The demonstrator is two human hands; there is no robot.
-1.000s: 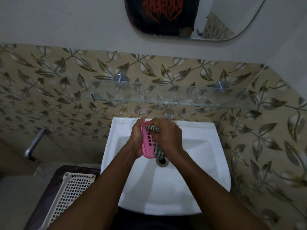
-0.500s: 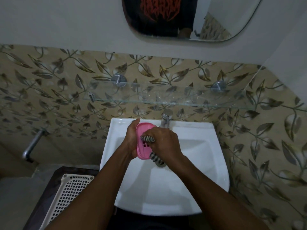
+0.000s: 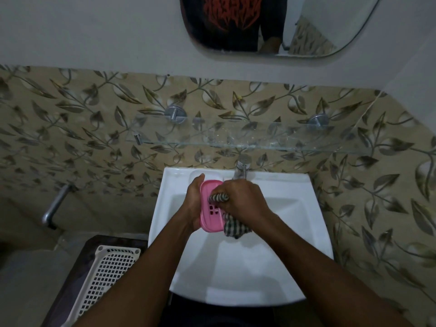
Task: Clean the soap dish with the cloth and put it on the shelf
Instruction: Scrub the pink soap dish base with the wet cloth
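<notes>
My left hand (image 3: 194, 204) holds a pink soap dish (image 3: 210, 213) on edge over the white sink (image 3: 295, 232), its slotted inside facing right. My right hand (image 3: 243, 201) grips a striped grey-and-white cloth (image 3: 232, 226) and presses a bunched end of it into the upper half of the dish. The rest of the cloth hangs below my right wrist. The glass shelf (image 3: 247, 138) runs along the wall above the sink, on two round metal mounts.
A metal tap (image 3: 241, 167) stands at the back of the sink, just behind my right hand. A white plastic lattice basket (image 3: 106, 277) lies on a dark surface at lower left. A metal pipe (image 3: 55, 206) juts from the left wall. A mirror (image 3: 278, 24) hangs above.
The dish has turned so more of its slotted inside shows. My right hand with the cloth has shifted up along the dish, and both hands sit slightly nearer the tap.
</notes>
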